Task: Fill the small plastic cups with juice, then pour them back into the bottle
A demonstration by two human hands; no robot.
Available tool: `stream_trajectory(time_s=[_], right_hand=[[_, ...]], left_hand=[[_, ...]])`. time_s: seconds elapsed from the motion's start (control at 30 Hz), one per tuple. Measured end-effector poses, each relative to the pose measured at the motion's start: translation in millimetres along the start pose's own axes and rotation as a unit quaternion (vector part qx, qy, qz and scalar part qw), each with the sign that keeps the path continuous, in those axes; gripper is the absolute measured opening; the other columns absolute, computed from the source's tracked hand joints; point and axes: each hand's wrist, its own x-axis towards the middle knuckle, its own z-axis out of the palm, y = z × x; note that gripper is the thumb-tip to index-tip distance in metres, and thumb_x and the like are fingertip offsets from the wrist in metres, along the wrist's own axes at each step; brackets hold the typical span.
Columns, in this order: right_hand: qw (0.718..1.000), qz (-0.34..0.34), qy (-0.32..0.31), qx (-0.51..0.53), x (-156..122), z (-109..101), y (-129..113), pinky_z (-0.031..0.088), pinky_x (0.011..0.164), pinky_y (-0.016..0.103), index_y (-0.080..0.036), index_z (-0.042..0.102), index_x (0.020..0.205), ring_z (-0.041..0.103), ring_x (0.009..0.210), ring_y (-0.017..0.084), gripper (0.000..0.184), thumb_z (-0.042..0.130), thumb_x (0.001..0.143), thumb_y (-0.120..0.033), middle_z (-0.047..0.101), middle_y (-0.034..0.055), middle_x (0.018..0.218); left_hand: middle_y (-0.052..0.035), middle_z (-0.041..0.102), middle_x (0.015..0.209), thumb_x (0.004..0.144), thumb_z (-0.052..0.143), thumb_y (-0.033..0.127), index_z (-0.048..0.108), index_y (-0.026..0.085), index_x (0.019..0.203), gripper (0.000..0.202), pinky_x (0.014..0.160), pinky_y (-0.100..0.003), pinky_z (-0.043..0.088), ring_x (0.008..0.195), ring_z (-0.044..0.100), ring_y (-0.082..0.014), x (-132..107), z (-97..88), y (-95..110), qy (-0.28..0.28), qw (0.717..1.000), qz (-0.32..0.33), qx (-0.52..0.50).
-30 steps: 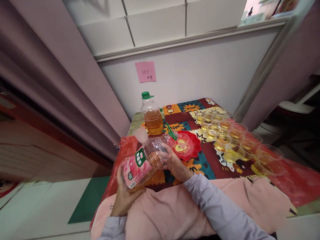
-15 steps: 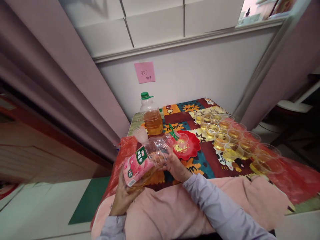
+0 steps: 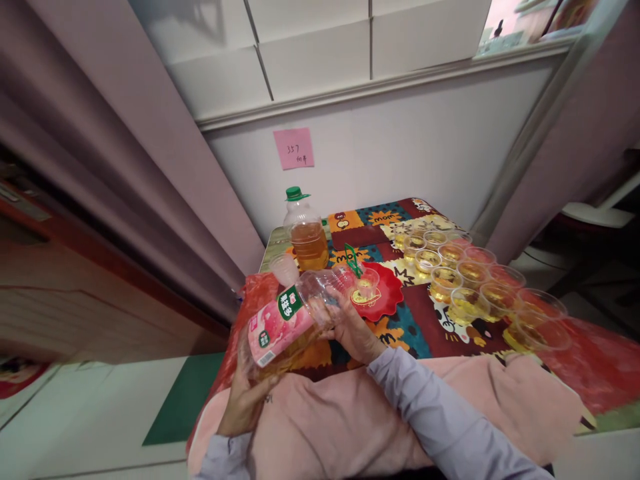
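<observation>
A large clear juice bottle (image 3: pixel 283 325) with a pink label lies tilted in my two hands, its neck towards the upper right. My left hand (image 3: pixel 247 397) is closed around the bottom end. Around the part near the neck, my right hand (image 3: pixel 353 330) grips it from the right side. The bottle's mouth is over a clear plastic cup (image 3: pixel 367 283) standing on a red scalloped plate (image 3: pixel 393 291). A green strap (image 3: pixel 353 259) hangs by the mouth. Some pale yellow liquid shows in the cup.
Behind stands another juice bottle (image 3: pixel 309 245) with a green cap. Stacked plastic cups (image 3: pixel 284 269) are left of it. Several filled cups (image 3: pixel 469 303) crowd the table's right side. A pink cloth (image 3: pixel 335 420) covers the near edge, and red plastic sheeting (image 3: pixel 595 363) lies at the right.
The view has shifted slightly. The bottle stays tilted in both hands over the cup, and its green strap has swung a little more upright.
</observation>
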Motion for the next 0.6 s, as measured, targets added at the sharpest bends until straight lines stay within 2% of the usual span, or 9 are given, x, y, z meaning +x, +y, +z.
stream_trajectory(time_s=[0.17,0.3,0.37,0.4,0.5,0.6], right_hand=[[1.0,-0.015,-0.012,-0.008,-2,1,-3,0.065,0.081,0.04,-0.038,0.045,0.153,0.078,0.1,0.023,0.085,0.072,0.087,-0.082,0.072,0.0077,0.141],[1.0,-0.005,0.005,-0.003,-1,-2,-1,0.067,0.08,0.04,-0.038,0.047,0.152,0.078,0.107,0.026,0.084,0.073,0.086,-0.082,0.072,0.0086,0.144],[1.0,-0.005,0.013,0.002,0,-2,1,0.067,0.08,0.04,-0.039,0.048,0.153,0.077,0.114,0.027,0.083,0.074,0.086,-0.081,0.071,0.0085,0.147],[1.0,-0.006,0.014,0.004,0,-1,1,0.067,0.081,0.04,-0.039,0.048,0.153,0.076,0.116,0.028,0.082,0.074,0.087,-0.08,0.07,0.0083,0.149],[1.0,-0.002,0.002,0.009,1,0,2,0.068,0.08,0.039,-0.04,0.05,0.152,0.077,0.113,0.027,0.082,0.075,0.086,-0.081,0.068,0.0074,0.152],[1.0,0.004,-0.011,0.014,1,1,1,0.068,0.079,0.037,-0.04,0.052,0.15,0.078,0.111,0.025,0.083,0.076,0.084,-0.082,0.069,0.0073,0.151]], left_hand=[[-0.0139,0.049,0.173,0.07,0.085,0.079,0.029,0.037,0.173,0.125,0.111,-0.063,0.06,0.145,0.061,-0.048,-2,13.3,0,0.01,0.997,-0.013,-0.077],[-0.0132,0.052,0.171,0.083,0.053,0.095,0.034,0.037,0.173,0.109,0.114,-0.069,0.056,0.15,0.056,-0.0483,-1,26.9,6,0.033,0.988,-0.008,-0.152],[-0.0116,0.056,0.168,0.09,0.042,0.093,0.041,0.037,0.17,0.098,0.116,-0.071,0.053,0.153,0.053,-0.047,0,29.8,7,0.054,0.979,-0.029,-0.193],[-0.0098,0.059,0.166,0.093,0.042,0.089,0.046,0.038,0.167,0.09,0.117,-0.071,0.053,0.153,0.053,-0.0462,1,29.8,7,0.065,0.975,-0.043,-0.208],[-0.0059,0.066,0.159,0.096,0.061,0.07,0.053,0.039,0.162,0.073,0.117,-0.072,0.053,0.152,0.055,-0.0443,4,25.9,1,0.083,0.972,-0.058,-0.212],[-0.0086,0.066,0.159,0.092,0.07,0.065,0.053,0.038,0.162,0.077,0.113,-0.076,0.054,0.146,0.061,-0.0468,4,23.4,-3,0.066,0.981,-0.045,-0.177]])
